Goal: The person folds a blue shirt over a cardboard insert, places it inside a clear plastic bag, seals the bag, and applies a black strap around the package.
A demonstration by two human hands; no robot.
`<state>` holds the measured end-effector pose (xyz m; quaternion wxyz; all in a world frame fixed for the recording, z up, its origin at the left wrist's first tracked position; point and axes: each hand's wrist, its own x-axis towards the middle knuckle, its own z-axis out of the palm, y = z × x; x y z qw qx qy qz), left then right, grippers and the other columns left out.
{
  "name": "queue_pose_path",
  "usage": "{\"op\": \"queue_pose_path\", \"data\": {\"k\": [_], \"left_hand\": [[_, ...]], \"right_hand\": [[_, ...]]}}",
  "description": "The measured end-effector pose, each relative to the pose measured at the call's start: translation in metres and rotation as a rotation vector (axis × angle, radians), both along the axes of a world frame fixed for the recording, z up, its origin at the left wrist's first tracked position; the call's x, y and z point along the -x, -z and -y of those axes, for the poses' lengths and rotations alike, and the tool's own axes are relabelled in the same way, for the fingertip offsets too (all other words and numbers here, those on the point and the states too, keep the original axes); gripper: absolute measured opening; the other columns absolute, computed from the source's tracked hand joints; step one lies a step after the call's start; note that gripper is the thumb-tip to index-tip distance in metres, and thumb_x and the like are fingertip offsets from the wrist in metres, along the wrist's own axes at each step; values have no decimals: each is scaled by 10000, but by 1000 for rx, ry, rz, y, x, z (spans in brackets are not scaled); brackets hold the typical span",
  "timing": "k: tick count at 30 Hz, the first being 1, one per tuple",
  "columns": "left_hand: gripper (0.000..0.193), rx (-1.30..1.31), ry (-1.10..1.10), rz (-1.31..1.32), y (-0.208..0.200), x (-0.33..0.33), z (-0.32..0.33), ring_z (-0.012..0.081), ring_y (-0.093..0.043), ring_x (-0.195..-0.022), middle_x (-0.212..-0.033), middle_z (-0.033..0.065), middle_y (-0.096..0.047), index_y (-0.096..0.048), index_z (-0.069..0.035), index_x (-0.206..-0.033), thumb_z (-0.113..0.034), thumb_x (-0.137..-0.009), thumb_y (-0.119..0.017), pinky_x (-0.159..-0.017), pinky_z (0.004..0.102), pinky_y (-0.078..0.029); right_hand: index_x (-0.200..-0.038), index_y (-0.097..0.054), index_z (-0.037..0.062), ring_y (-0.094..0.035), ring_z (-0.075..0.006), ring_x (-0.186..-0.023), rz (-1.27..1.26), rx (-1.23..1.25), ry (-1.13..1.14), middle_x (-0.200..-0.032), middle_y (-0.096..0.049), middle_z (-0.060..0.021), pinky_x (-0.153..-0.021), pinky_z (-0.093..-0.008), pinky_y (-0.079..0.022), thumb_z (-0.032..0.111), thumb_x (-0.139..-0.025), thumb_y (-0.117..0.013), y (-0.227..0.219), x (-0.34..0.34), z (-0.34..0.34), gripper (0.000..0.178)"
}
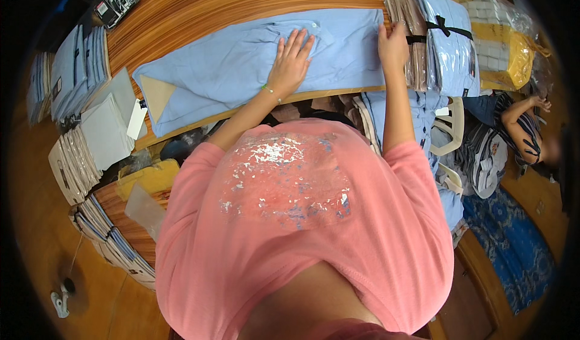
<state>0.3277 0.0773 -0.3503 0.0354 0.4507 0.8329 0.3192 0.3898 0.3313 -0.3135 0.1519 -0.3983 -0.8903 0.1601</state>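
Note:
A light blue shirt (223, 74) lies spread in a long folded strip across the wooden table, creased near its middle. At its left end a tan cardboard piece (157, 96) shows, with a white tag (137, 120) beside it. My left hand (291, 63) rests flat on the shirt's middle, fingers stretched out, with nothing held. Around the shirt's right edge, my right hand (393, 47) is closed with bent fingers, its thumb on the cloth side. The fingertips of that hand are partly hidden.
Bagged folded shirts (447, 38) with a black ribbon stand close to my right hand. Stacked blue shirts (78, 71), white sheets (109, 131) and clear-wrapped packs (74, 165) line the left. Another person (522, 119) sits at the right beyond a pale plastic chair (450, 128).

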Motion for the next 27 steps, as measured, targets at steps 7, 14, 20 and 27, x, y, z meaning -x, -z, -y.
{"op": "queue_pose_path", "data": {"k": [7, 14, 20, 27], "left_hand": [[475, -73, -7, 23, 0, 3, -3, 305, -241, -1341, -1422, 137, -309, -365, -74, -1353, -167, -900, -472, -1076, 529, -181], [476, 87, 96, -165, -3, -3, -4, 287, -272, -1327, -1420, 114, -322, -381, -131, -1357, -234, -904, -483, -1059, 539, -208], [485, 167, 175, -273, -15, -6, 0, 257, -268, -1334, -1432, 95, -310, -378, -169, -1365, -267, -903, -487, -1051, 547, -217], [480, -70, 246, -26, -46, -2, 10, 270, -333, -1294, -1403, 100, -358, -376, -149, -1361, -280, -912, -483, -1035, 454, -298]], "right_hand": [[-1029, -505, 79, -601, -388, -862, 247, 176, -42, -939, -627, -190, -729, -479, -463, 213, -774, -603, 1, -62, 25, 305], [-1050, -493, 12, -538, -368, -984, 133, -43, -78, -1036, -568, -184, -799, -455, -453, 177, -739, -638, 9, -63, 26, 381], [-1060, -552, -26, -600, -381, -847, 204, 238, 33, -960, -632, -188, -773, -429, -481, 246, -733, -689, 26, -47, 10, 447], [-1030, -562, -45, -631, -222, -774, -305, 1164, 53, -908, -640, -128, -717, -313, -500, 95, -750, -665, 19, -56, -12, 329]]}}
